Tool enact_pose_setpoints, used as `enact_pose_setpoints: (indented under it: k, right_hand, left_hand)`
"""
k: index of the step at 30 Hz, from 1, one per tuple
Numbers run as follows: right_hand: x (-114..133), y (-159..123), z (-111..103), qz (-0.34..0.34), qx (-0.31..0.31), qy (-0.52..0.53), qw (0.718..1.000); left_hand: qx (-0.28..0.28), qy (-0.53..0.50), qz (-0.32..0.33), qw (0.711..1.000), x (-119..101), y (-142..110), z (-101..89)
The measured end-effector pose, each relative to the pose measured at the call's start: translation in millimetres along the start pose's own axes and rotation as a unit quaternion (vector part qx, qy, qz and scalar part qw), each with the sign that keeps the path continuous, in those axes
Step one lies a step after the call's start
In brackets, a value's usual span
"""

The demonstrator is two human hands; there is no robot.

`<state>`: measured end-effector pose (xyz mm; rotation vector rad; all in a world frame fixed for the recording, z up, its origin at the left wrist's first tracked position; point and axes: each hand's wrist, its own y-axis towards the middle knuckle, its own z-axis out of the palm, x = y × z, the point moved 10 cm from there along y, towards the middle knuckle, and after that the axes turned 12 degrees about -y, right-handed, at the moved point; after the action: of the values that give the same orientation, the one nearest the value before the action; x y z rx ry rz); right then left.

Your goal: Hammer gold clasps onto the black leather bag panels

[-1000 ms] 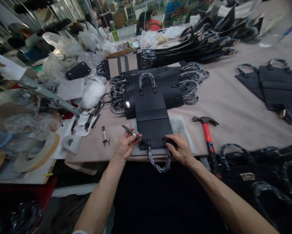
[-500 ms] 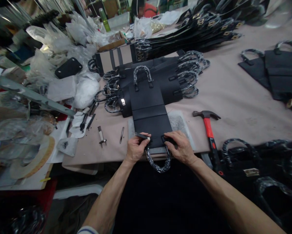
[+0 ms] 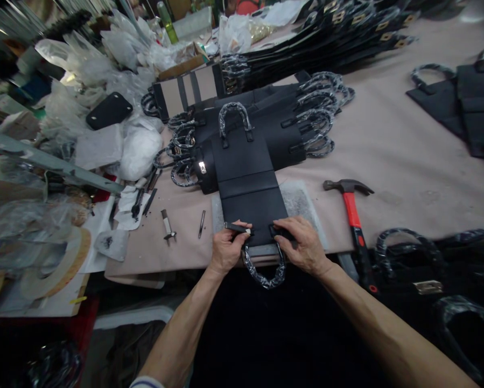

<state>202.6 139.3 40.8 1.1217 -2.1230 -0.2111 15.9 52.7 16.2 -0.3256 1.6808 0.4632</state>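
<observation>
- Desk (image 3: 387, 145), pinkish cloth cover, bearing all below.
- Plastic bags (image 3: 140, 153), crumpled, far left.
- Pin (image 3: 202, 223), slim, lying beside the left hand.
- Left hand (image 3: 226, 249): fingers pinching a dark tool (image 3: 237, 228), its pale end by the handle's left tab. Risk: a slanted push or loose pinch could skid it, marking the leather.
- Panel (image 3: 247, 170), black, flat, partly over a board (image 3: 302, 207); wrapped handle (image 3: 268, 279) beyond the desk edge. Risk: its overhang could drag the panel askew.
- Right hand (image 3: 304, 245): fingers pinching the panel near the right tab.
- Hammer (image 3: 350, 205), red-and-black grip overhanging; an elbow knock could tip it.
</observation>
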Motion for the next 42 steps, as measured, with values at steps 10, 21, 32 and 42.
enact_pose_setpoints:
  k: [10, 21, 32, 42]
  right_hand:
    - [-1.3, 0.1, 1.7, 0.002, 0.004, -0.002, 1.0]
    - [-1.1, 0.1, 2.4, 0.012, 0.014, -0.001, 1.0]
    - [1.2, -1.6, 0.7, 0.007, 0.015, 0.002, 1.0]
    - [-1.1, -3.8, 1.9, 0.016, 0.02, 0.002, 1.0]
  left_hand:
    - [0.0, 0.019, 0.027, 0.999, -8.0, 0.1, 3.8]
    - [-0.011, 0.061, 0.087, 0.994, -17.0, -3.7, 15.3]
    - [-0.017, 0.114, 0.136, 0.984, -25.1, -9.9, 20.2]
    - [0.034, 0.126, 0.109, 0.985, -21.3, -2.8, 24.9]
